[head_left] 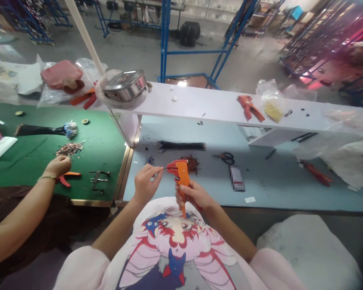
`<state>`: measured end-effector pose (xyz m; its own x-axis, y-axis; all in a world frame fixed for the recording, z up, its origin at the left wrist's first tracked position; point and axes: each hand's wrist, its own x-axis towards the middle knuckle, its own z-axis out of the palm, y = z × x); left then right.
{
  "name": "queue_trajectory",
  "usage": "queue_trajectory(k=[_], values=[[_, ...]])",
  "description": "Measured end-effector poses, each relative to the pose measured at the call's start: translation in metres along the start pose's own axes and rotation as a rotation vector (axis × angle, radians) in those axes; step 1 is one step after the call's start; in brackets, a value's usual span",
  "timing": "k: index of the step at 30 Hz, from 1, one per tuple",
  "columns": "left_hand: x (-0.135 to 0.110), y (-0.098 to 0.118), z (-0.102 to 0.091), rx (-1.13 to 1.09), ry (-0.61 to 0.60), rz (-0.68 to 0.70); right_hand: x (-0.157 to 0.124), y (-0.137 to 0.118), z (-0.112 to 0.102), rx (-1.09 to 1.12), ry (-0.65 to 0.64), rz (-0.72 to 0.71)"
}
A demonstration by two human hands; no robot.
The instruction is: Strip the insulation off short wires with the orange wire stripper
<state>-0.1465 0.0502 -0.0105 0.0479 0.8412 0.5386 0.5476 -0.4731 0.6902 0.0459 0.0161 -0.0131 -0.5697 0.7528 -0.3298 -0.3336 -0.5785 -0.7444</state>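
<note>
My right hand (190, 194) is wrapped round the handle of an orange and red wire stripper (181, 171), held upright above the front of the bench. Between thumb and fingertips, my left hand (147, 182) pinches a thin dark wire (165, 168), whose far end reaches the tool's red jaws. Behind the tool lies a heap of small reddish-brown wire pieces (192, 164). A bundle of black wires (183, 146) rests farther back, and a small pile of blue bits (149, 160) is to the left of the tool.
Black scissors (226, 158) and a blurred-out phone-like item (237, 178) lie to the right. A white shelf (193, 102) runs along the back, bearing a metal lunch box (125, 85) and another red-orange stripper (250, 108). At left, a co-worker's hand (59, 166) is over the green bench (99, 141).
</note>
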Motion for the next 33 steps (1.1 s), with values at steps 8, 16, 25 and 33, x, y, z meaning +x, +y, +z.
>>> queue_trajectory(k=[8, 16, 25, 33], values=[[-0.004, -0.005, 0.007, 0.106, -0.047, -0.035, 0.008, 0.01, 0.0, 0.071, 0.07, 0.028], [-0.009, -0.011, 0.018, 0.127, -0.075, -0.144, 0.006, 0.017, -0.034, 0.061, -0.075, 0.001], [-0.019, -0.033, 0.02, 0.242, -0.014, -0.131, 0.032, 0.073, -0.115, -1.345, 0.554, 0.051], [-0.035, -0.027, 0.019, 0.357, 0.224, 0.315, 0.048, 0.115, -0.119, -1.573, 0.457, 0.061]])
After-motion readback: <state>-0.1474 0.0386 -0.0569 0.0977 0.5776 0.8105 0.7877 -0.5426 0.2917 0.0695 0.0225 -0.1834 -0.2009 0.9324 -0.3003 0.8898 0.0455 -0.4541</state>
